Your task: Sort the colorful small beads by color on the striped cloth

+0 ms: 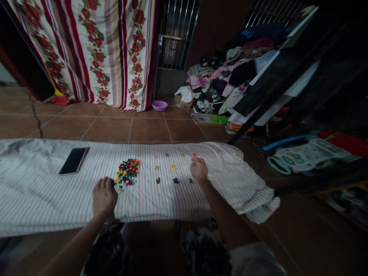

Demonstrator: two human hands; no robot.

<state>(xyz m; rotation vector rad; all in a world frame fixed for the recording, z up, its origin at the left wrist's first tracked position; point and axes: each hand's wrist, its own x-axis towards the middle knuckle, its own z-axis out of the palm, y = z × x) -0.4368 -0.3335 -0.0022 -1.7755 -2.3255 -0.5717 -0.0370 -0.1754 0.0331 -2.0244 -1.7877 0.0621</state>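
Note:
A pile of multicoloured beads lies on the striped cloth. My left hand rests on the cloth at the pile's lower left, fingers curled; what they hold, if anything, is hidden. To the right are small separate groups, among them yellow beads, dark blue beads, brown beads and dark green beads. My right hand is just below the orange-red beads, its fingers bent together; anything between the fingertips is too small to make out.
A phone lies on the cloth at the left. Beyond it hangs a flowered curtain, with a purple basin on the floor. Heaped clothes are at the back right, a colourful plastic item at the right.

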